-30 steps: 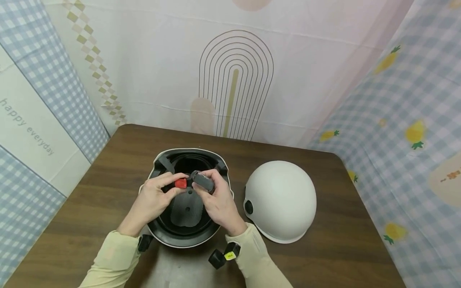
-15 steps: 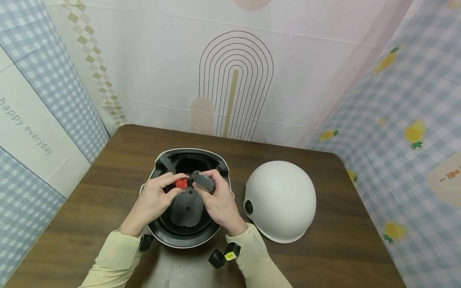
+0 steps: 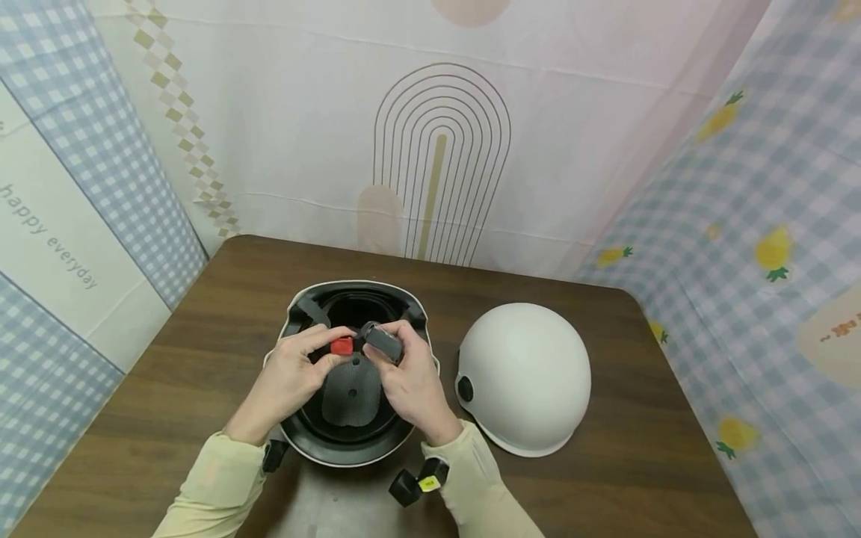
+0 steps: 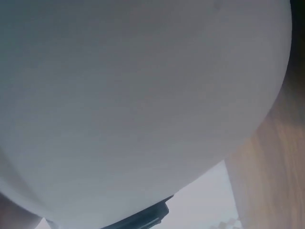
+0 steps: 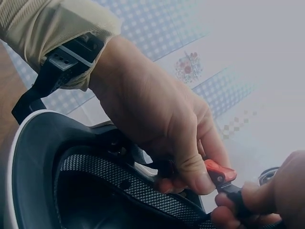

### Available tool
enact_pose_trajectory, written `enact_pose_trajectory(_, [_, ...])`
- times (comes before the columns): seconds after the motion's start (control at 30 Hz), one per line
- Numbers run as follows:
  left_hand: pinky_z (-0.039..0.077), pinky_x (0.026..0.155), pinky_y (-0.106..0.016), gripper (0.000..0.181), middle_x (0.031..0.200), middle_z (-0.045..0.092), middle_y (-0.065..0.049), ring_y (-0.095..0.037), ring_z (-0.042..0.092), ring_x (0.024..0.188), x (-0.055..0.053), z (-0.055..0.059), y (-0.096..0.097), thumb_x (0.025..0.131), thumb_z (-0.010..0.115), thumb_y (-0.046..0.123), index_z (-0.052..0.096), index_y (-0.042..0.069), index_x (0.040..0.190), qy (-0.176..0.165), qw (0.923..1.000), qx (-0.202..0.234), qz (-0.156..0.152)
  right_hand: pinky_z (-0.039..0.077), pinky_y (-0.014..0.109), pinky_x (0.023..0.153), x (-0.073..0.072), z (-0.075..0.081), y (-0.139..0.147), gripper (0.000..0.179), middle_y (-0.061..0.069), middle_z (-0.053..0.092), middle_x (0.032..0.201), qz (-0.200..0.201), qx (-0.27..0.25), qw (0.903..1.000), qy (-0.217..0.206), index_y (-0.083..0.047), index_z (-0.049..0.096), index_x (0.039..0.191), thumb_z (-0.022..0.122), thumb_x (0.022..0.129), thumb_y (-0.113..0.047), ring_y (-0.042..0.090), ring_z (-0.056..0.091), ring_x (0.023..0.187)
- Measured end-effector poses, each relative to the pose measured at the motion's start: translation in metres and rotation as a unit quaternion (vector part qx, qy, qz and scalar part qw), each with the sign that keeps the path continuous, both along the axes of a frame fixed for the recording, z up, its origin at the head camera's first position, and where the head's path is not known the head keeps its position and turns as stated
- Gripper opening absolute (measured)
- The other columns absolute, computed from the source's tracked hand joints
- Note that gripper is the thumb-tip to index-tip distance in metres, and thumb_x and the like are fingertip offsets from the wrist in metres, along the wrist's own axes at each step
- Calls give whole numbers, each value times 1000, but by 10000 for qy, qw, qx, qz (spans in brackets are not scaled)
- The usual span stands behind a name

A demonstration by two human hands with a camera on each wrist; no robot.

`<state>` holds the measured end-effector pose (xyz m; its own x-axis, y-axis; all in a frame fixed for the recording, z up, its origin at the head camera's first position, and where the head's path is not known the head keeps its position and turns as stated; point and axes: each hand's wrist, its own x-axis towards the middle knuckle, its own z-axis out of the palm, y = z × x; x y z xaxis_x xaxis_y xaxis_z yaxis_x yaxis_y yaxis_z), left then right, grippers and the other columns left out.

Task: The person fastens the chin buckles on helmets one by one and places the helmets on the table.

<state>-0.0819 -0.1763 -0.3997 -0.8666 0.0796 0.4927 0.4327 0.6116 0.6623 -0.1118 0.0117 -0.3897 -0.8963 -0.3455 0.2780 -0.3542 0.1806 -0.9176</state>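
Observation:
A white helmet [image 3: 346, 454] lies upside down, its black lining [image 3: 351, 396] facing up. Over its opening, my left hand [image 3: 292, 371] pinches the red-tabbed chin strap buckle [image 3: 341, 346] between thumb and fingers. My right hand [image 3: 417, 381] grips the grey padded chin strap [image 3: 383, 342] by its end, close beside the buckle. In the right wrist view, a black buckle tongue [image 5: 233, 193] meets the red tab [image 5: 219, 171], with right fingers [image 5: 290, 191] around its other end. The helmet's outer shell [image 4: 143, 105] fills most of the left wrist view, which hides the left hand there.
A second white helmet [image 3: 525, 377] sits dome up to the right, close to my right forearm. Both rest on a brown wooden table [image 3: 646, 448]. A pale sheet [image 3: 336, 501] lies at its front. Patterned cloth [image 3: 289, 112] hangs behind and at both sides.
Both hands keep the same hold on the buckle and strap. Only the head view has shifted slightly, so the scene sits a little lower in it.

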Motion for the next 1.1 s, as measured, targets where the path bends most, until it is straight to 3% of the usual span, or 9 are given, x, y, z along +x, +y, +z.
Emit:
enact_pose_trajectory(0.2, [39,55,-22,39,76,52,8,-6,39,61,-1,-3,5,77,78,-3,73,12,113,249,9991,-94,-326,52,32,84,1,2,1,23,4,67,113,6,334,9994,93,-10,61,109,72,88,-8,14,64,100])
enact_pose_trajectory(0.47, [36,54,-22,40,76,49,10,-6,35,61,0,0,6,78,77,-5,73,12,113,310,9990,-174,-277,52,33,84,1,1,0,23,4,67,112,-51,171,9998,64,-10,62,108,73,88,-9,15,64,99])
enact_pose_trajectory(0.57, [40,58,-24,38,79,55,10,-7,43,64,0,1,5,78,79,-2,72,14,112,183,9994,-149,-261,51,34,85,1,0,0,22,3,66,113,-21,20,10000,-36,-11,62,108,72,89,-11,16,63,100])
enact_pose_trajectory(0.7, [48,76,-33,38,95,67,7,-11,60,85,0,2,3,79,80,4,70,15,114,-26,9996,-183,-213,50,36,84,0,-1,2,23,-1,65,114,15,-100,9997,-205,-14,63,110,72,90,-18,15,61,101])
enact_pose_trajectory(0.77, [48,74,-35,39,96,69,6,-11,60,77,0,2,1,81,79,7,69,15,117,-139,9995,-255,-129,50,38,85,-1,-2,4,23,-2,65,114,16,-175,9997,-183,-15,63,111,72,90,-19,15,61,101])
enact_pose_trajectory(0.83, [45,67,-33,40,86,68,6,-8,54,63,0,3,-1,82,79,10,67,16,120,-185,9993,-322,-19,48,39,87,-3,-3,7,23,-3,65,113,0,-212,9998,-68,-16,64,111,72,90,-18,14,60,102])
enact_pose_trajectory(0.93, [41,68,-35,41,84,69,1,-12,51,59,-1,2,-5,80,80,10,67,13,119,-5,9990,-426,162,46,41,89,-6,-2,10,24,-4,66,112,-81,-210,9997,77,-17,64,112,72,89,-16,14,60,103])
enact_pose_trajectory(1.0, [40,76,-39,41,92,71,-5,-18,60,74,-1,1,-7,78,81,8,67,9,117,181,9983,-489,268,45,40,89,-8,-2,11,27,-4,65,113,-146,-223,9996,99,-17,64,114,73,89,-16,14,60,102])
enact_pose_trajectory(1.1, [36,84,-45,46,110,69,-14,-29,63,94,-2,-2,-9,76,81,6,65,5,120,432,9964,-579,440,47,37,88,-8,-2,12,32,-1,64,114,-202,-360,9991,29,-14,61,119,73,89,-14,16,59,102])
